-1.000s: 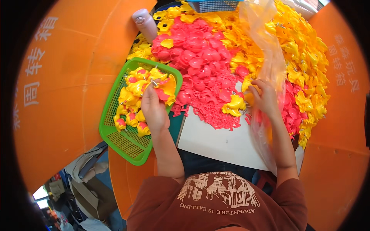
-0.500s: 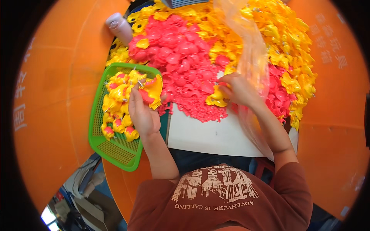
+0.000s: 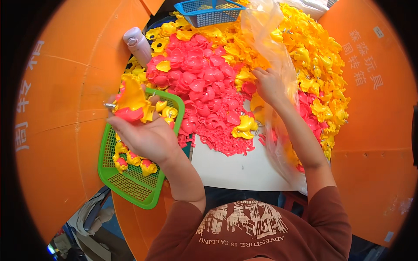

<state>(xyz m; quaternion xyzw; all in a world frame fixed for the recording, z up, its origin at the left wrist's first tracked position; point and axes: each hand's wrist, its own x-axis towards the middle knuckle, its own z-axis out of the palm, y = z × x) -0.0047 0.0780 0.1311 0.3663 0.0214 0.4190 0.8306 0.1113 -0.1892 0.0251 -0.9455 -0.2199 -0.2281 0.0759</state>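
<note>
Over the green basket (image 3: 152, 202), my left hand (image 3: 150, 138) is closed around a yellow plastic shell (image 3: 134, 96) with a pink part (image 3: 129, 114) at its lower end and a metal pin sticking out to the left. Several yellow-and-pink toy pieces (image 3: 148, 167) lie in that basket. My right hand (image 3: 273, 88) is at the edge of the yellow shell pile, beside a clear plastic bag (image 3: 285, 52). Its fingers are curled down among the yellow pieces, and their tips are partly hidden. A loose yellow piece (image 3: 245, 126) rests on the pink heap below it.
A large heap of pink plastic parts (image 3: 198, 82) covers the table's middle, with yellow shells (image 3: 313, 56) piled far and right. Behind stands a blue basket (image 3: 211, 18); a pale bottle (image 3: 137, 45) leans at the left. Orange panels (image 3: 65, 104) rise on both sides. A white board (image 3: 230, 174) lies nearest me.
My left hand has moved left over the green basket with the yellow shell, turning it. My right hand has left the loose yellow piece and reached farther away to the yellow pile.
</note>
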